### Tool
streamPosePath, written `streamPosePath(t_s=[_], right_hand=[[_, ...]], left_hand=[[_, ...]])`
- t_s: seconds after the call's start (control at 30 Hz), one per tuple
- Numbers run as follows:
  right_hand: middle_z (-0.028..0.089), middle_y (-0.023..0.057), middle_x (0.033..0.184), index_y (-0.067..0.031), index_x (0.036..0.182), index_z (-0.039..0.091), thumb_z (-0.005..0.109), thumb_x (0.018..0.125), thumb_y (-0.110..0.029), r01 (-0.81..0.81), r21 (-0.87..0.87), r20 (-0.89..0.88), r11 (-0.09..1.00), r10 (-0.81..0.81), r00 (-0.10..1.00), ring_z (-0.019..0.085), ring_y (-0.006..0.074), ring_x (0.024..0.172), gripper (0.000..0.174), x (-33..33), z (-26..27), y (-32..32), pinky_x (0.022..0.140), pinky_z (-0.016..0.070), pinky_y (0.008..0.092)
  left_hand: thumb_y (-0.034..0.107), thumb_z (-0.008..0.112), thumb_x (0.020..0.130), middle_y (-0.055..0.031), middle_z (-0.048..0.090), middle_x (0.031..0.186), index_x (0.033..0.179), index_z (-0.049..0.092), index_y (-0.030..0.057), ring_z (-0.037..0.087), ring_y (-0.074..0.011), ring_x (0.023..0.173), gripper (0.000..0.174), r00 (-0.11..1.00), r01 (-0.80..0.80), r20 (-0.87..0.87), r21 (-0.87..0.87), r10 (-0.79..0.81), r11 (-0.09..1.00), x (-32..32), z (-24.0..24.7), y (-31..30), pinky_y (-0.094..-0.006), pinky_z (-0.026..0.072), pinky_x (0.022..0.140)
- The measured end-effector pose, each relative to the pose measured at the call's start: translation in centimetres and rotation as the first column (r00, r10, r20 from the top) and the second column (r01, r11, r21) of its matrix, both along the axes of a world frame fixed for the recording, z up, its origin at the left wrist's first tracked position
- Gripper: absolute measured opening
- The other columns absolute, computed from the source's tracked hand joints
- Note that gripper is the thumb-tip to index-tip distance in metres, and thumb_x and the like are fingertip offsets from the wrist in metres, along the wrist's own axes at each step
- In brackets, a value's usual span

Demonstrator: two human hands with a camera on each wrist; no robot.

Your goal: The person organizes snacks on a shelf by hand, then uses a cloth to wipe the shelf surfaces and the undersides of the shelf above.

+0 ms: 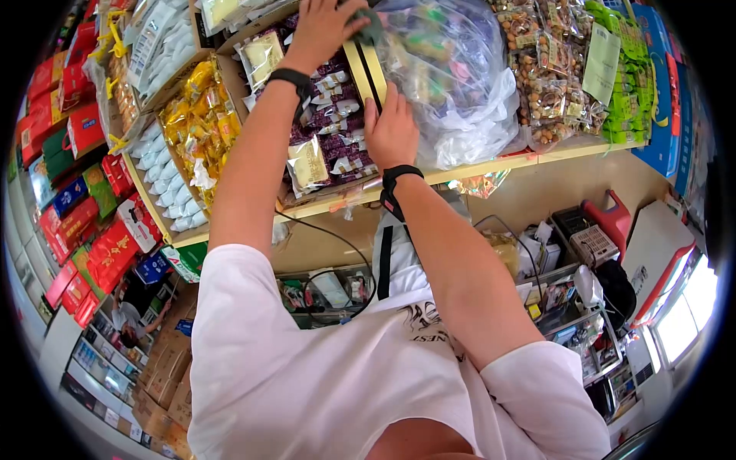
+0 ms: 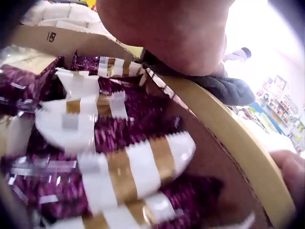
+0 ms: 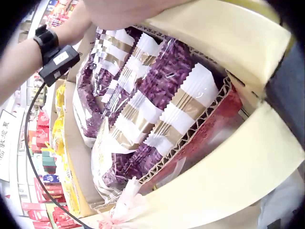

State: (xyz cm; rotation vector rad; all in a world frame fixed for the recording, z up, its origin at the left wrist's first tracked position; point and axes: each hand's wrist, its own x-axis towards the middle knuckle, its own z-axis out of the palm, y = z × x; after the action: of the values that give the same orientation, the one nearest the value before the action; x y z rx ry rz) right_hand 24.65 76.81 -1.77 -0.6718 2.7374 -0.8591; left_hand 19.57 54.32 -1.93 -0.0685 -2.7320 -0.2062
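My left hand holds a dark grey cloth at the far end of a pale yellow divider. In the left wrist view the cloth lies against the top of the yellow edge, below the hand. My right hand rests at the near end of the divider, fingers extended and thumb on its left side. Purple and white wrapped packets fill the carton left of the divider; they also show in the right wrist view. How tightly the fingers hold the cloth is partly hidden.
Right of the divider lies a large clear plastic bag, then nut packets and green packets. Yellow packets are at the left. Below the wooden front edge hang dark cables, with trays lower right.
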Motion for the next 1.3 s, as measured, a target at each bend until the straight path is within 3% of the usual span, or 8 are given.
streamPosePath(t_s=[0.07, 0.13, 0.2, 0.3, 0.43, 0.6, 0.77, 1.3], right_hand=[[0.063, 0.0169, 0.110, -0.0013, 0.139, 0.049, 0.058, 0.101, -0.035, 0.000, 0.017, -0.018, 1.000, 0.001, 1.000, 0.064, 0.0371, 0.100, 0.051, 0.1, -0.1, 0.1, 0.080, 0.0568, 0.0471], [0.063, 0.0168, 0.111, -0.0008, 0.140, 0.048, 0.058, 0.101, -0.034, -0.007, 0.014, 0.013, 1.000, 0.007, 1.000, 0.063, 0.0374, 0.101, 0.052, 0.0, 0.1, 0.0, 0.083, 0.0562, 0.0478], [0.063, 0.0173, 0.110, -0.0004, 0.138, 0.049, 0.058, 0.101, -0.034, -0.010, 0.000, -0.010, 1.000, 0.010, 1.000, 0.063, 0.0382, 0.101, 0.050, -0.2, 0.0, -0.4, 0.083, 0.0553, 0.0488], [0.062, 0.0184, 0.109, 0.0000, 0.127, 0.053, 0.057, 0.102, -0.032, -0.035, 0.040, 0.035, 0.999, 0.034, 0.999, 0.061, 0.0402, 0.101, 0.041, 0.2, -0.4, 0.3, 0.082, 0.0532, 0.0507], [0.060, 0.0204, 0.102, -0.0004, 0.104, 0.053, 0.054, 0.103, -0.030, -0.030, 0.024, 0.051, 0.999, 0.029, 0.998, 0.059, 0.0430, 0.098, 0.029, 0.1, -0.3, -0.4, 0.080, 0.0507, 0.0522], [0.059, 0.0211, 0.104, 0.0009, 0.112, 0.053, 0.049, 0.104, -0.030, -0.069, 0.017, 0.012, 0.997, 0.069, 0.998, 0.058, 0.0447, 0.103, 0.032, 0.3, -1.1, 0.4, 0.083, 0.0499, 0.0542], [0.060, 0.0246, 0.133, 0.0004, 0.149, 0.041, 0.048, 0.106, -0.033, -0.052, 0.024, 0.039, 0.998, 0.051, 0.998, 0.057, 0.0447, 0.120, 0.055, 0.1, -1.5, 0.2, 0.093, 0.0498, 0.0525], [0.065, 0.0220, 0.127, -0.0032, 0.146, 0.046, 0.045, 0.108, -0.033, -0.010, 0.030, 0.002, 0.999, 0.010, 1.000, 0.062, 0.0431, 0.114, 0.049, 0.2, -0.2, 0.1, 0.091, 0.0512, 0.0523]], left_hand=[[0.029, 0.064, 0.096, -0.0205, 0.046, 0.150, 0.134, 0.058, 0.0067, 0.047, -0.0423, 0.134, 0.044, 0.980, -0.079, 0.187, 0.059, 0.067, 0.995, -0.7, 1.0, -0.7, -0.0583, 0.0407, 0.105], [0.024, 0.073, 0.092, -0.0169, 0.060, 0.131, 0.119, 0.062, 0.0056, 0.057, -0.0395, 0.121, 0.034, 0.988, -0.092, 0.132, 0.064, 0.083, 0.994, -0.2, 1.1, 0.3, -0.0539, 0.0453, 0.099], [0.038, 0.067, 0.097, -0.0095, 0.058, 0.116, 0.116, 0.066, 0.0184, 0.055, -0.0325, 0.113, 0.028, 0.993, -0.115, 0.023, 0.134, 0.113, 0.984, 0.6, -0.2, 0.7, -0.0464, 0.0448, 0.095], [0.030, 0.071, 0.095, -0.0125, 0.055, 0.109, 0.113, 0.065, 0.0124, 0.055, -0.0324, 0.103, 0.026, 0.989, -0.140, 0.104, 0.394, 0.107, 0.909, 5.0, 1.5, 5.5, -0.0438, 0.0469, 0.091], [0.022, 0.080, 0.086, -0.0130, 0.053, 0.112, 0.113, 0.059, 0.0054, 0.057, -0.0335, 0.105, 0.038, 0.905, -0.384, 0.228, 0.803, 0.361, 0.456, 8.2, 2.8, 9.4, -0.0408, 0.0485, 0.092], [0.026, 0.084, 0.081, -0.0137, 0.053, 0.113, 0.114, 0.051, 0.0051, 0.058, -0.0345, 0.103, 0.051, 0.854, -0.456, 0.258, 0.790, 0.452, 0.410, 8.0, 4.6, 11.8, -0.0428, 0.0503, 0.088], [0.019, 0.082, 0.083, -0.0156, 0.059, 0.102, 0.107, 0.051, 0.0050, 0.061, -0.0399, 0.096, 0.042, 0.774, -0.552, 0.274, 0.734, 0.570, 0.397, 4.9, 3.3, 10.0, -0.0472, 0.0510, 0.079], [0.028, 0.084, 0.082, -0.0164, 0.069, 0.089, 0.106, 0.056, 0.0067, 0.069, -0.0386, 0.083, 0.042, 0.805, -0.463, 0.209, 0.807, 0.555, 0.367, 7.5, 1.5, 10.8, -0.0440, 0.0542, 0.072]])
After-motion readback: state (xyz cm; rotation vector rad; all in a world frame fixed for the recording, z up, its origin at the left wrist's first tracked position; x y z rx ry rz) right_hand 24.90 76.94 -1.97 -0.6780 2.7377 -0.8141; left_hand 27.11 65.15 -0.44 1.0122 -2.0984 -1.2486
